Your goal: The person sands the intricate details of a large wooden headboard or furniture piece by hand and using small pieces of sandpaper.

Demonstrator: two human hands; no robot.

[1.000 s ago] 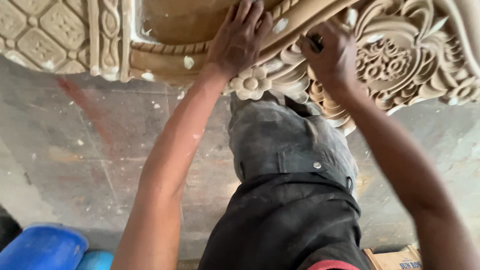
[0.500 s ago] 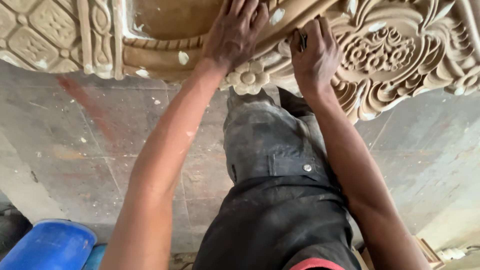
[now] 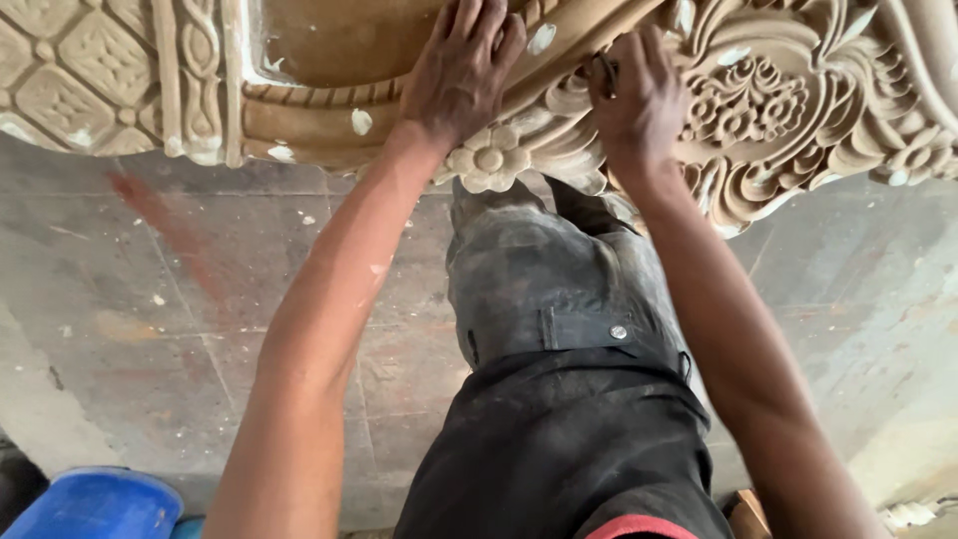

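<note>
A large carved wooden panel (image 3: pixel 329 60) fills the top of the view, tan, with floral and scroll relief and white filler spots. My left hand (image 3: pixel 461 72) lies flat on the panel's smooth rim, fingers spread, just above a carved flower (image 3: pixel 489 160). My right hand (image 3: pixel 639 100) is closed around a small dark tool (image 3: pixel 605 72) and presses it into the scrollwork to the right of the flower. Most of the tool is hidden in my fist.
Below the panel lies a stained grey stone floor (image 3: pixel 150 299) with white flecks. My dusty grey trousers (image 3: pixel 549 279) and dark shirt show in the middle. A blue plastic container (image 3: pixel 95 504) sits at the bottom left.
The view has shifted, so the panel sits further left. My right hand has moved left along the carving, closer to my left hand, which stays pressed on the rim.
</note>
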